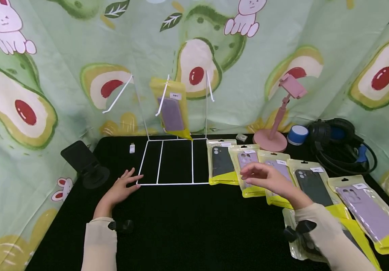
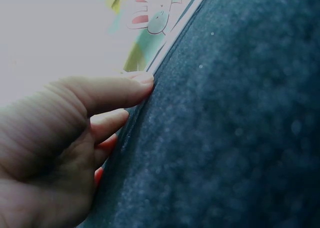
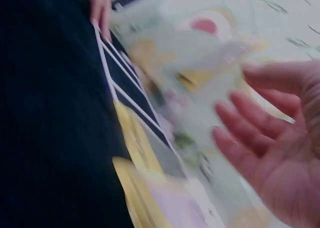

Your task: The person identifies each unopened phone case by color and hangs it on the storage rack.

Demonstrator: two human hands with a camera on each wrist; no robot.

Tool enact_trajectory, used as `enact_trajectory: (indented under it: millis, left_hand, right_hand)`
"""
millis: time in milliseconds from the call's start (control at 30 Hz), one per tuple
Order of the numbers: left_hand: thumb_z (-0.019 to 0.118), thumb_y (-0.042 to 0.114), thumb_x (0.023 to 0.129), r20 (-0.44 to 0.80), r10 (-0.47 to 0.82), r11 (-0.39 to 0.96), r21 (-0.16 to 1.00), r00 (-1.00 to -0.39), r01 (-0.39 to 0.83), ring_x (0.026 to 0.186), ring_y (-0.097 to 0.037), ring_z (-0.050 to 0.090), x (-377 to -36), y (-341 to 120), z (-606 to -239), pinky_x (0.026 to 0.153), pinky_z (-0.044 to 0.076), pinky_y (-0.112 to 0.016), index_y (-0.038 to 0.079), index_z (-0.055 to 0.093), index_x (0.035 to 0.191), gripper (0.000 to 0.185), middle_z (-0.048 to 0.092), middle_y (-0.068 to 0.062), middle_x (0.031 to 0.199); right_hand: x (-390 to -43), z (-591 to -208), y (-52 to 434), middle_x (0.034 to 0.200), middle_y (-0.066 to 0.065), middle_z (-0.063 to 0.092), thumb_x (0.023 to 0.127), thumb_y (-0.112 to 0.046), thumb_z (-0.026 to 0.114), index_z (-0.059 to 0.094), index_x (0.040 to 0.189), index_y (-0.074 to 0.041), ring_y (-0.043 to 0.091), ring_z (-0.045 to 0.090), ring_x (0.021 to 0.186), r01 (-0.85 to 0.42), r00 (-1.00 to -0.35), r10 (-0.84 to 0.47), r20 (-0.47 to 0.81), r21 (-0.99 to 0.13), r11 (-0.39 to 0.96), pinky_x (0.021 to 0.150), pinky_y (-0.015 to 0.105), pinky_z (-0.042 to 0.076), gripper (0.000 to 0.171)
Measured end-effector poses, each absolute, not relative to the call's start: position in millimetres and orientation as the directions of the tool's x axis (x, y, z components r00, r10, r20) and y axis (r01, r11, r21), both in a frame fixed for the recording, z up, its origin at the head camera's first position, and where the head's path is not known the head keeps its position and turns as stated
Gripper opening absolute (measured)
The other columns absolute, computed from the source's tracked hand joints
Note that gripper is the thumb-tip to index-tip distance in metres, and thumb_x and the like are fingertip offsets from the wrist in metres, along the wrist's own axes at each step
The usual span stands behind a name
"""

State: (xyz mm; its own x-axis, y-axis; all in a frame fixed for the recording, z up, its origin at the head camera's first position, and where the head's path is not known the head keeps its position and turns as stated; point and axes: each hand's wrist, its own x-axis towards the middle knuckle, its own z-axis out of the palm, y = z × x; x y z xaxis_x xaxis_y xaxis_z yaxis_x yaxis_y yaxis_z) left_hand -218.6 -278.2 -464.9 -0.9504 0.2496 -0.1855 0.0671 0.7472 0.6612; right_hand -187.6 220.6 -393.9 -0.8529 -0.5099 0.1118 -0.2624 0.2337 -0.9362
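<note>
Head view: left hand (image 1: 121, 188) flat on table (image 1: 181, 226), touching rack (image 1: 174, 162).
Right hand (image 1: 265, 178): open, empty, over packs (image 1: 250, 169).

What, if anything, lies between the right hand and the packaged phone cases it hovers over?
Nothing visible does. The right hand hovers open directly above the row of packaged phone cases, with only air between; the left hand rests beside the white wire rack.

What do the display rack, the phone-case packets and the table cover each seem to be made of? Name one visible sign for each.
Display rack: likely metal wire with a white coating; thin, straight rods that hold their shape.
Phone-case packets: apparently clear plastic film with yellow edging; glossy reflections, and the cases show through.
Table cover: probably black cloth, matte; the left wrist view shows a fuzzy, felt-like nap.
</note>
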Motion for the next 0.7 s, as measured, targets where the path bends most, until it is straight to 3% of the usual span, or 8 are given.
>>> enact_trajectory:
  millis: [100,233,300,467,567,700]
  left_hand:
    - [0.052,0.023,0.097,-0.187,0.255,0.749,0.659,-0.949,0.071,0.14,-0.047,-0.004,-220,-278,-466,0.106,-0.005,-0.067,0.006,0.048,0.137,0.044,0.01,-0.026,0.154]
    - [0.052,0.023,0.097,-0.189,0.255,0.75,0.657,-0.948,0.071,0.14,-0.047,-0.004,-220,-278,-466,0.106,-0.005,-0.067,0.006,0.048,0.138,0.045,0.009,-0.026,0.154]
    - [0.052,0.025,0.097,-0.188,0.254,0.751,0.656,-0.949,0.071,0.14,-0.046,-0.005,-221,-279,-466,0.106,-0.006,-0.066,0.006,0.048,0.138,0.045,0.009,-0.026,0.154]
    - [0.053,0.024,0.096,-0.187,0.253,0.746,0.662,-0.949,0.068,0.14,-0.047,-0.005,-221,-280,-466,0.106,-0.006,-0.066,0.006,0.048,0.138,0.046,0.009,-0.026,0.154]
    - [0.053,0.023,0.096,-0.195,0.251,0.744,0.665,-0.948,0.061,0.14,-0.047,-0.005,-220,-278,-465,0.106,-0.006,-0.066,0.006,0.048,0.138,0.045,0.008,-0.027,0.154]
    - [0.053,0.023,0.096,-0.204,0.245,0.746,0.664,-0.948,0.05,0.14,-0.047,-0.006,-220,-277,-464,0.106,-0.007,-0.066,0.006,0.047,0.138,0.045,0.008,-0.027,0.154]
  right_hand:
    - [-172,-389,261,0.112,0.022,0.06,0.091,-0.001,0.058,0.054,0.117,0.008,0.022,0.063,0.1,-0.285,-0.803,-0.591,0.08,-0.922,0.263,0.083,0.028,0.053,0.028]
    - [-159,-383,313,0.121,0.009,0.061,0.092,0.003,0.053,0.049,0.125,0.009,0.017,0.06,0.106,-0.26,-0.743,-0.669,-0.01,-0.917,0.303,0.087,0.026,0.051,0.033]
    - [-155,-383,337,0.126,0.001,0.059,0.093,0.003,0.051,0.045,0.13,0.009,0.013,0.058,0.111,-0.219,-0.705,-0.705,-0.074,-0.923,0.316,0.09,0.022,0.048,0.038]
    - [-144,-391,383,0.131,0.003,0.056,0.093,0.002,0.05,0.037,0.135,0.012,0.006,0.054,0.115,-0.065,-0.616,-0.74,-0.268,-0.919,0.388,0.092,0.019,0.044,0.045]
    - [-138,-398,397,0.129,-0.003,0.056,0.093,-0.002,0.053,0.042,0.135,0.008,0.001,0.053,0.111,-0.011,-0.619,-0.698,-0.36,-0.885,0.466,0.087,0.018,0.044,0.044]
    - [-135,-405,405,0.126,-0.013,0.056,0.092,-0.005,0.055,0.048,0.133,0.002,-0.004,0.051,0.107,-0.025,-0.64,-0.66,-0.393,-0.848,0.53,0.081,0.017,0.043,0.042]
